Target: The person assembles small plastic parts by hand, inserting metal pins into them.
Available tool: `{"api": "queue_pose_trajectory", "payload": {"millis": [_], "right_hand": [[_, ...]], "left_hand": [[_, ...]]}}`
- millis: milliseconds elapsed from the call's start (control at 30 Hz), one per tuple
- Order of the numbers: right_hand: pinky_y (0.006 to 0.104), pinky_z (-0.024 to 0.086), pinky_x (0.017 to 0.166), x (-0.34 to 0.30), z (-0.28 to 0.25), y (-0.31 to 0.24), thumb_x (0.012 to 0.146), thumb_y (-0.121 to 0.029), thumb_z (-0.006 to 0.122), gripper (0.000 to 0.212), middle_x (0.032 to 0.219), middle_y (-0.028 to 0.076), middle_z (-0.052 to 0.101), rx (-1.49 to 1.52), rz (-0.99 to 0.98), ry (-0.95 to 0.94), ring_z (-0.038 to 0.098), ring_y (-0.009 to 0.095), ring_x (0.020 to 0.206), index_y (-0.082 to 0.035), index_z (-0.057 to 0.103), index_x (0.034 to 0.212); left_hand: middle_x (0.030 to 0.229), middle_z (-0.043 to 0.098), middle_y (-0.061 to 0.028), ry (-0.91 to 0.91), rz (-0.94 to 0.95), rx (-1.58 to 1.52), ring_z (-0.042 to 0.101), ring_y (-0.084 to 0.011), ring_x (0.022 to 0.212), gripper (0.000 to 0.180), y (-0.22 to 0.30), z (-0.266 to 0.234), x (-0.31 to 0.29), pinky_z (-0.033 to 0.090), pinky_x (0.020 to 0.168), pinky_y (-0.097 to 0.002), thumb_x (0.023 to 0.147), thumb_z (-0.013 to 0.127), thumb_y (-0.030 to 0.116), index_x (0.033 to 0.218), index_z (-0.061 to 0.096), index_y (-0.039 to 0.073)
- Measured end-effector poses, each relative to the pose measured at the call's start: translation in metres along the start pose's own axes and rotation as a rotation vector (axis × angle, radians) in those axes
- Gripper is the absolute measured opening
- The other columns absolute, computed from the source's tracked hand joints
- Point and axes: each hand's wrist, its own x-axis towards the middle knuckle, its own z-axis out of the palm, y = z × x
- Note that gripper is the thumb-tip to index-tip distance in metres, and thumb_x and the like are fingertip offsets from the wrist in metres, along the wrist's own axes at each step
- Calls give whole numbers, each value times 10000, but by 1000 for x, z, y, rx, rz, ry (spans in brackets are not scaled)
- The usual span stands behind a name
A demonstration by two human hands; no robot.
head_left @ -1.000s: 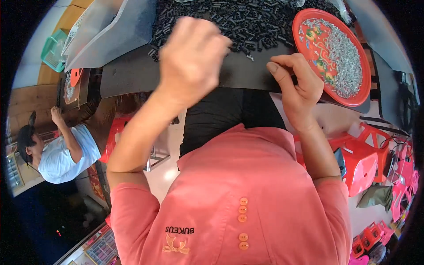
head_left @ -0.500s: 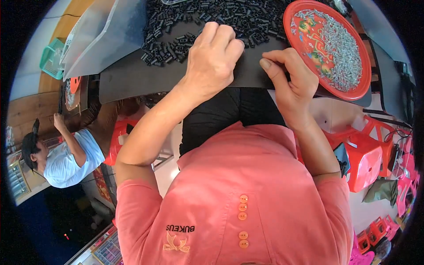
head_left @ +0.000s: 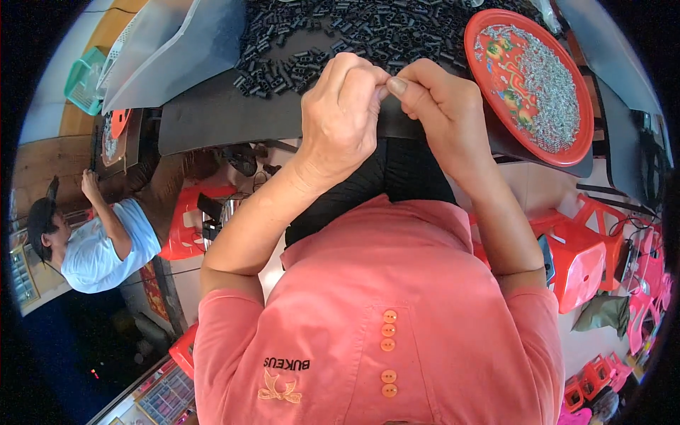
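Across the head view runs a dark counter, small black parts strewn over its far side and a red tray of silvery pieces at right. Above the near edge the left hand and right hand meet, fingers curled inward (tips half hidden, so how tightly they close, or on what, I cannot tell).

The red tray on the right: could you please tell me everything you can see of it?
The red tray looks like glossy plastic, oval in this view, with a raised rim. A colourful floral pattern shows on its left part; many small silver pieces cover much of the rest. It lies face up on the dark table, near the edge. Black pieces lie beyond its left rim. The right hand is close by; whether they touch is unclear.
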Motion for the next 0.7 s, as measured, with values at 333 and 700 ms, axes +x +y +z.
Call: {"api": "queue_pose_trajectory", "payload": {"millis": [333, 700], "right_hand": [[234, 421, 544, 4, -3, -5, 919, -177, 624, 209, 641, -6, 558, 415, 179, -57, 516, 64, 602, 5, 645, 817], [240, 413, 534, 0, -1, 2, 920, -169, 617, 189, 629, -2, 551, 395, 137, -48, 515, 62, 597, 1, 640, 840]], "left_hand": [[809, 590, -113, 6, -213, -210, 594, -251, 684, 175, 5, -5, -3, 488, 604, -332, 783, 683, -80, 918, 606, -1], [766, 580, -79, -86, -387, -360, 581, -171, 669, 83, 6, -12, -3, 459, 600, -274, 827, 677, -32, 880, 620, -4]]}}
